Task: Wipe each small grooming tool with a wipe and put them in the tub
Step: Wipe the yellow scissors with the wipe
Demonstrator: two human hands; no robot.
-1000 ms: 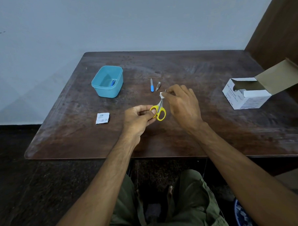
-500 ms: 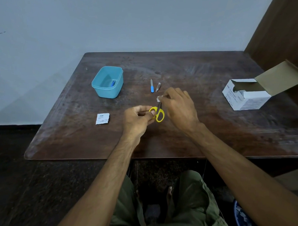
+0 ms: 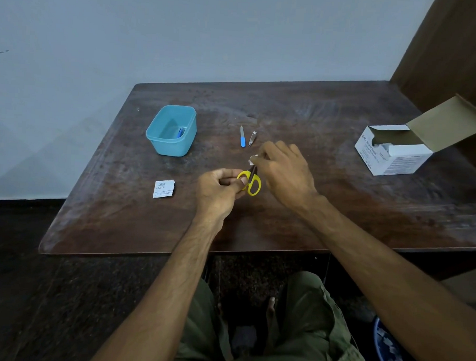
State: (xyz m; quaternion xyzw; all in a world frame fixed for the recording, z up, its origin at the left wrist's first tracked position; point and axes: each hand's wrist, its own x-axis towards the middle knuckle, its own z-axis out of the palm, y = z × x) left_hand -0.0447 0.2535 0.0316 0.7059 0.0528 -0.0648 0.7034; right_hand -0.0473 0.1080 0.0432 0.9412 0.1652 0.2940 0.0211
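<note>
The left hand pinches the yellow handle loops of the small scissors, blades pointing away from the person. The right hand pinches a folded white wipe around the blades. Since a second ago that wipe has slid down from the tips toward the pivot and is now back near the tips, so the blades are likely mid-wipe, nearly done. Just beyond the right hand lie a blue-handled nail file and nail clipper, unwiped. The teal tub, beyond the left hand, already holds one blue tool.
</note>
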